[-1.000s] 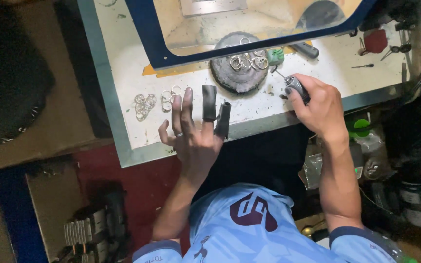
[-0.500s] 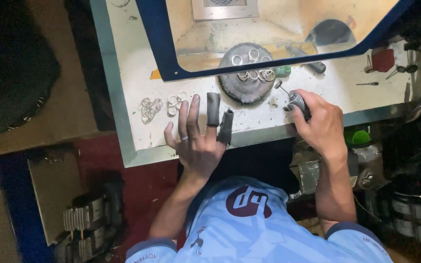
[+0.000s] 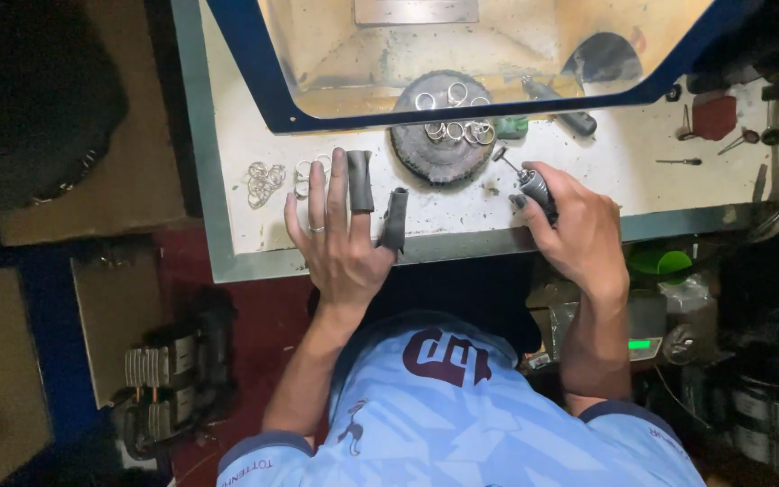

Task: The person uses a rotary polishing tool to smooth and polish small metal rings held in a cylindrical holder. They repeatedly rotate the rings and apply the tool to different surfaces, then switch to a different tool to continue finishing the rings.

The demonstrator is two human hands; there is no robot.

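My left hand lies flat and spread on the white workbench, with dark protective sleeves on the index finger and thumb and a ring on one finger. Its fingertips rest beside a small pile of metal rings. My right hand grips a dark rotary handpiece whose thin bit points up-left toward a round dark block. Several shiny rings lie on that block.
A blue-framed clear shield stands over the back of the bench. A dark-handled tool lies behind the block, a red object and small tools at the right. A green item and machinery sit below the bench's right edge.
My left hand has spread and settled flatter on the bench near the ring pile. The right hand keeps hold of the handpiece. The view has shifted slightly.
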